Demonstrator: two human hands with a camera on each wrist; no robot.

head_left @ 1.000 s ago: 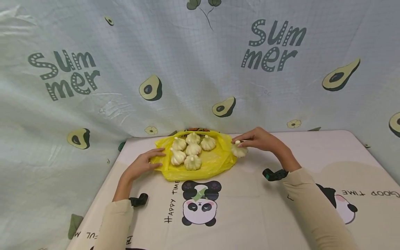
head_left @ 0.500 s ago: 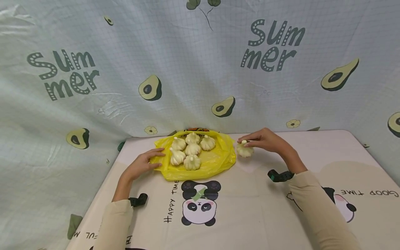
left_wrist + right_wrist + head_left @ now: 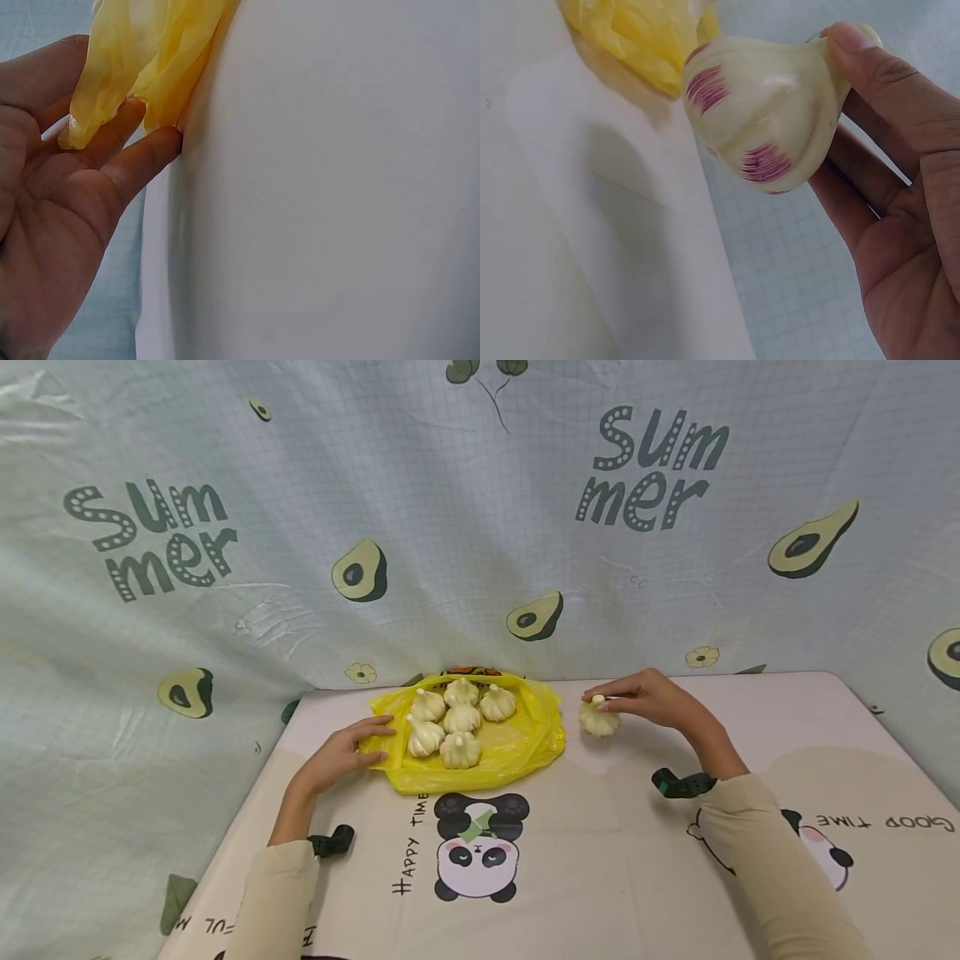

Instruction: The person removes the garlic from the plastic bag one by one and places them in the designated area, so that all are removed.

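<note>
My right hand (image 3: pixel 651 697) holds a pale garlic bulb (image 3: pixel 598 722) by its neck, just right of the yellow plastic bag (image 3: pixel 538 733). Up close in the right wrist view, this garlic bulb (image 3: pixel 761 112) has painted purple strokes and a glossy skin, with the thumb on its stem end. Several more garlic bulbs (image 3: pixel 462 719) lie grouped inside the bag's opening. At the bag's left edge, my left hand (image 3: pixel 341 753) holds the plastic. In the left wrist view, the bag's thin edge (image 3: pixel 142 60) hangs between its bent fingers.
Both hands are over a pale tablecloth (image 3: pixel 585 852) printed with pandas and lettering. Behind the table hangs a light curtain (image 3: pixel 450 527) with avocado prints. Black wrist cameras (image 3: pixel 681 783) sit on both wrists.
My right hand has moved right with the garlic bulb, from overlapping the bag's right edge to a gap away from it. The left hand and the bag have stayed in place.
</note>
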